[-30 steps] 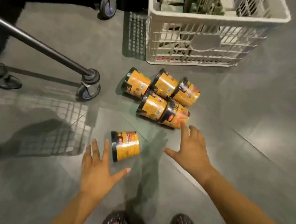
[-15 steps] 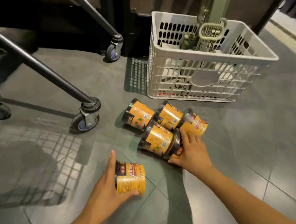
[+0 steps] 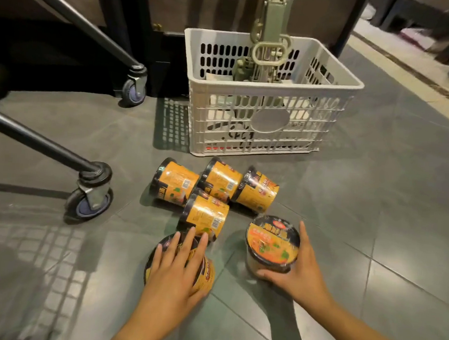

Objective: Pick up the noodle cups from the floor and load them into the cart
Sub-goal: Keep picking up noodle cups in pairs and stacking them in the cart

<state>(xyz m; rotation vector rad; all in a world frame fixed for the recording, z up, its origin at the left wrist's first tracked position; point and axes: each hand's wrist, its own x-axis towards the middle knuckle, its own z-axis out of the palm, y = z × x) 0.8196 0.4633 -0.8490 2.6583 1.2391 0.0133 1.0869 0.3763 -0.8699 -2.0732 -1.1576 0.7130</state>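
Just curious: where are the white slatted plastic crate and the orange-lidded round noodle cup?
White slatted plastic crate (image 3: 274, 86), head view, front rim.
Orange-lidded round noodle cup (image 3: 272, 242), head view, lid centre.

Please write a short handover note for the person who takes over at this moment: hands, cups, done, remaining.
Left hand grips one noodle cup near the floor.
Right hand grips a second cup, lid facing up.
Four other cups lie on their sides on the floor, in front of the white crate.
Done: two cups gripped.
Left: load all six into the cart; only its base shows.
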